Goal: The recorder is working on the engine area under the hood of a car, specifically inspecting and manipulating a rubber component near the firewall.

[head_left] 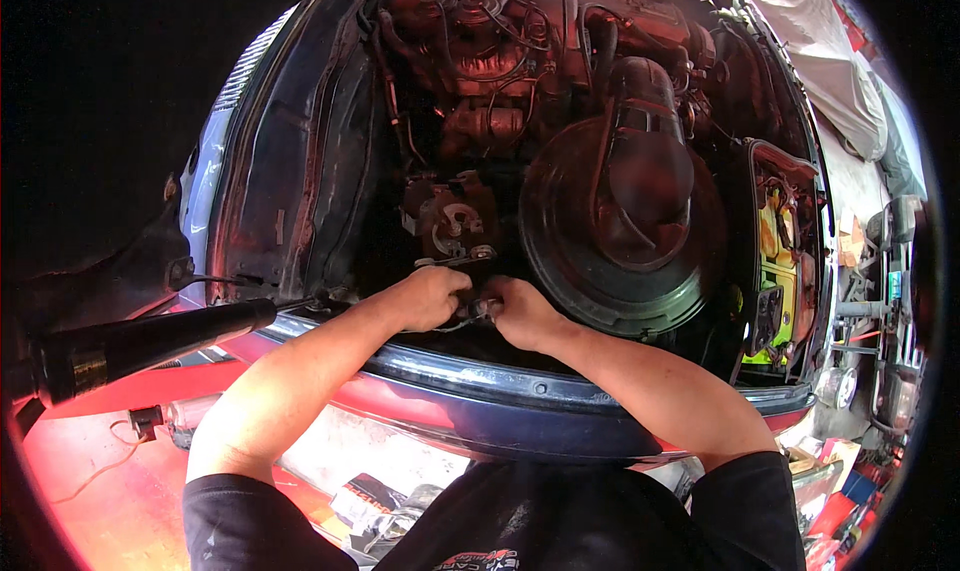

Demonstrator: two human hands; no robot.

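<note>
A dark engine bay [345, 161] spreads ahead, its one curved front edge [480, 364] at six o'clock beneath your forearms. Your right hand [525, 313] pinches one small part [487, 307] in the gap just inside that edge; your left hand [432, 299] curls beside it, its grip impossible to tell. One round black housing [560, 256] crowds two o'clock, one metal bracket [440, 216] twelve.

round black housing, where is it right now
In the head view, the round black housing sits right of centre, up and to the right of the right hand.
</note>
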